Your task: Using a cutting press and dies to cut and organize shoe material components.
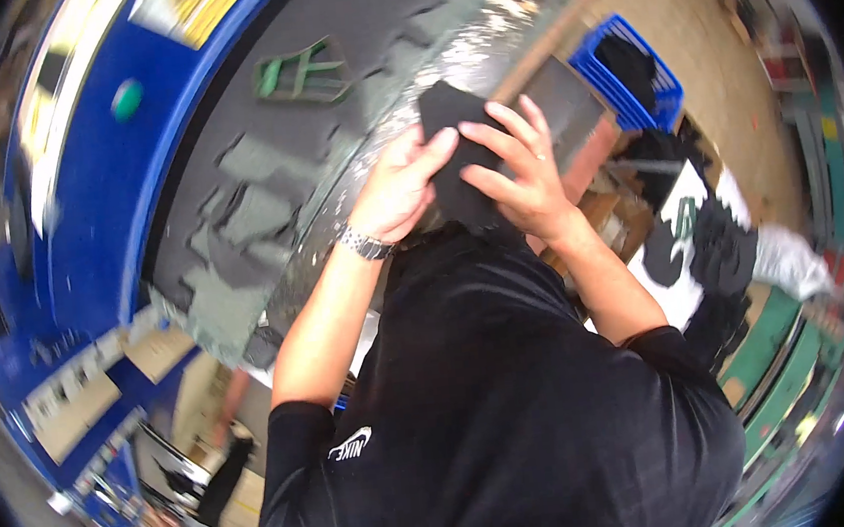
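Observation:
In front of my torso, my left hand (pixel 400 180) is closed on a dark fabric-like cut piece (pixel 453 105), its thumb pressed on the near face. Whether this is one layer or several stacked, I cannot tell. My right hand (pixel 524 169) lies over the right side of the same piece with fingers spread apart, their tips touching its surface. Beyond my hands, a dark sheet (pixel 245 194) with cut-out gaps covers the worktable. On that sheet rests a green-framed cutting die (pixel 300 73).
A curved blue machine body (pixel 100 141) with a green button (pixel 128 99) borders the table at left. To the right stand a blue plastic basket (pixel 663 92) holding dark material and a pile of black pieces (pixel 722 247). Shiny film (pixel 459 59) runs along the table edge.

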`<state>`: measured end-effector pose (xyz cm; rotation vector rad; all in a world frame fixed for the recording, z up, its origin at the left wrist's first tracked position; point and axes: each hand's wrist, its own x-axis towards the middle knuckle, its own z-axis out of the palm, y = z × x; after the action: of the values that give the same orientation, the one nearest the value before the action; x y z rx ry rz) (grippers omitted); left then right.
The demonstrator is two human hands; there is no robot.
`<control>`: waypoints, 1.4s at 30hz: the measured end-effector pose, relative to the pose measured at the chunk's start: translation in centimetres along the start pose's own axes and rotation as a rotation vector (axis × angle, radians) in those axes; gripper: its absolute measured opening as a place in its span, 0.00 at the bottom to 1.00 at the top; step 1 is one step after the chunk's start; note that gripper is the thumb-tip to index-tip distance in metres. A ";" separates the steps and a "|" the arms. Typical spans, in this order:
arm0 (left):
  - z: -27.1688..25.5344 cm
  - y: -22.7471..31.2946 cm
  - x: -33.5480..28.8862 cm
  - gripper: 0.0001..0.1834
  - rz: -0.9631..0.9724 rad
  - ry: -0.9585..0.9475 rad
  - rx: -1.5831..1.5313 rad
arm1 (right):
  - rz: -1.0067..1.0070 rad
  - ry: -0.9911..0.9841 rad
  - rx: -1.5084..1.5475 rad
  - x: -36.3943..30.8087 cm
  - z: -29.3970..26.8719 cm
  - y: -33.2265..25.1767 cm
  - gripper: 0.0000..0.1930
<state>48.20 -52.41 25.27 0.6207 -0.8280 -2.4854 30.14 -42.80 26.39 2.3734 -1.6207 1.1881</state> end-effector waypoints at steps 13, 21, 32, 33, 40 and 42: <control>9.3 -12.0 9.4 0.28 -0.634 -0.327 0.226 | 1.198 0.678 0.458 -17.9 -4.2 -2.8 0.40; 13.4 -21.4 9.5 0.23 -0.845 -0.480 0.380 | 1.666 0.394 -0.073 -34.1 -3.8 -14.8 0.20; 19.8 -40.6 9.9 0.34 -0.950 -0.693 0.673 | 2.375 0.594 -0.445 -67.1 -14.1 -11.6 0.23; 20.6 -43.5 10.2 0.35 -0.927 -0.676 0.770 | 2.454 0.534 -0.427 -69.7 -14.2 -10.6 0.26; 24.3 -65.2 11.7 0.33 -1.011 -0.732 0.840 | 2.452 0.415 -0.068 -79.5 -13.0 -7.7 0.15; 24.9 -71.0 11.8 0.33 -1.053 -0.726 0.839 | 2.349 0.603 0.075 -80.9 -14.2 -7.9 0.06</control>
<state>6.50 3.38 -5.41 0.4299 -2.3974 -3.2725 15.17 30.17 -9.11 -1.0994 -3.2153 1.2747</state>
